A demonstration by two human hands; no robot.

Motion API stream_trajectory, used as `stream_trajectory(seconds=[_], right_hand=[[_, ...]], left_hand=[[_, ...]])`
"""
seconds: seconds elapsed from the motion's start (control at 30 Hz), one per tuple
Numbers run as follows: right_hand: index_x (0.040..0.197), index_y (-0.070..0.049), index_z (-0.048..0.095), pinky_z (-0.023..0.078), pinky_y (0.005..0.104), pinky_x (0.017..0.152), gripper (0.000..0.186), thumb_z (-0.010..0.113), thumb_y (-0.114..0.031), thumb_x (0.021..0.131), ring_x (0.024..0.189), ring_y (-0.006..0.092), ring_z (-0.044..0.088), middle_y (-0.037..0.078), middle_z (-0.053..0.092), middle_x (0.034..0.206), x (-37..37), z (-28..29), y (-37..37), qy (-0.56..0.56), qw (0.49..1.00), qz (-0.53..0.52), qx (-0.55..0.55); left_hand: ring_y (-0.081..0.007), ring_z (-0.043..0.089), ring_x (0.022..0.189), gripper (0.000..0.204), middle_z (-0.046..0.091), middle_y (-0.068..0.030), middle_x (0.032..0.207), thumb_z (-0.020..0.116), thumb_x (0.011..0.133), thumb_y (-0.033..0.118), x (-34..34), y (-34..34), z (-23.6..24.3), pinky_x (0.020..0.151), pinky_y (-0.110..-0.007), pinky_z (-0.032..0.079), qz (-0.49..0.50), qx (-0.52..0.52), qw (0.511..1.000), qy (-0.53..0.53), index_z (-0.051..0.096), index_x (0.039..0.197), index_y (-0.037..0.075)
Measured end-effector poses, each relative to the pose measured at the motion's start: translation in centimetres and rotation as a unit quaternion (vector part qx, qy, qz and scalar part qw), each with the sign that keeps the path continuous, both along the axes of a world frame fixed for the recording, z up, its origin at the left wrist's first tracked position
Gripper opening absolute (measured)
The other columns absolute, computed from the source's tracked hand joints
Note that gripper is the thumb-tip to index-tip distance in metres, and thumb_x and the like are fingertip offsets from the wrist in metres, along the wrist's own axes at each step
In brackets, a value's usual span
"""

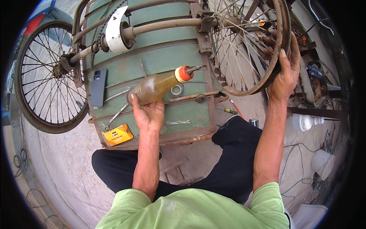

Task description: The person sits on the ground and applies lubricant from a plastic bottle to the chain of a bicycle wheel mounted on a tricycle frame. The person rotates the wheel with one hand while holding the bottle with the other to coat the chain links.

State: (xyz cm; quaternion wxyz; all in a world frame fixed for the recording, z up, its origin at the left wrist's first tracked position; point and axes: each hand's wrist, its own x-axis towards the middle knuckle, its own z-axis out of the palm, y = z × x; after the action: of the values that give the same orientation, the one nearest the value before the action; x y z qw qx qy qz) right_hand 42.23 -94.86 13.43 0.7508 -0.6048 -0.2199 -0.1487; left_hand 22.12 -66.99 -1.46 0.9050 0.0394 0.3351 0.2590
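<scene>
My left hand [148,115] is wrapped round the lower part of a cloudy yellowish bottle [154,88]. The bottle lies tilted, its red-and-cream cap and metal nozzle pointing up to the right, toward the right spoked wheel [244,49]. On that wheel's rusty rim and tyre my right hand [285,70] is closed, thumb on the near side and fingers passing behind. Both wheels belong to an axle [164,26] above green slatted boards. Under the bottle lie a wrench [117,115] and a roll of tape [176,91].
On the green boards [183,114] rest a dark phone [98,87], a yellow box [117,135] and a small spanner [178,122]. The left wheel [53,76] stands beside them. A screwdriver [227,110] lies on the floor, and a white bulb [304,122] is at the right among cables.
</scene>
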Motion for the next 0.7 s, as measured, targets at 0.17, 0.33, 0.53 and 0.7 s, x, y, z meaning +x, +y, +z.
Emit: stream_trajectory(seconds=[0.17,0.33,0.53,0.7], right_hand=[[0.156,-0.002,0.044,0.059,0.0340,0.095,0.052,0.052,-0.004,0.104,0.121,0.0263,0.069,0.017,0.062,0.142,0.0,-0.1,-0.3,0.005,1.000,-0.009,0.002],[0.157,-0.003,0.045,0.057,0.0335,0.095,0.053,0.052,-0.004,0.105,0.121,0.0239,0.068,0.014,0.062,0.142,0.3,-0.3,-0.5,0.011,1.000,-0.016,-0.007],[0.157,-0.004,0.045,0.054,0.0329,0.097,0.054,0.056,-0.005,0.104,0.123,0.0220,0.065,0.010,0.056,0.151,0.5,-1.0,-0.9,0.025,0.999,0.001,0.023],[0.157,-0.005,0.047,0.054,0.0309,0.090,0.052,0.052,-0.005,0.105,0.118,0.0185,0.066,0.010,0.064,0.138,1.0,-1.5,-0.8,0.001,0.999,-0.024,0.022]], left_hand=[[-0.0334,0.063,0.117,0.061,0.059,-0.0171,0.135,0.060,0.103,0.054,-1.2,0.9,0.5,0.095,-0.046,0.062,-0.012,-0.029,0.997,-0.067,0.051,0.143,0.008],[-0.0306,0.066,0.105,0.062,0.063,-0.0141,0.128,0.043,0.108,0.059,-3.1,4.0,-1.2,0.086,-0.041,0.063,-0.051,-0.051,0.989,-0.129,0.051,0.144,0.008],[-0.0311,0.067,0.099,0.075,0.065,-0.0153,0.125,0.036,0.106,0.070,-4.3,4.4,-1.0,0.081,-0.039,0.062,-0.083,-0.059,0.992,-0.074,0.051,0.145,0.008],[-0.0318,0.067,0.095,0.071,0.064,-0.0146,0.123,0.036,0.107,0.067,-3.5,3.4,0.3,0.080,-0.040,0.063,-0.059,-0.087,0.993,-0.054,0.050,0.145,0.009]])
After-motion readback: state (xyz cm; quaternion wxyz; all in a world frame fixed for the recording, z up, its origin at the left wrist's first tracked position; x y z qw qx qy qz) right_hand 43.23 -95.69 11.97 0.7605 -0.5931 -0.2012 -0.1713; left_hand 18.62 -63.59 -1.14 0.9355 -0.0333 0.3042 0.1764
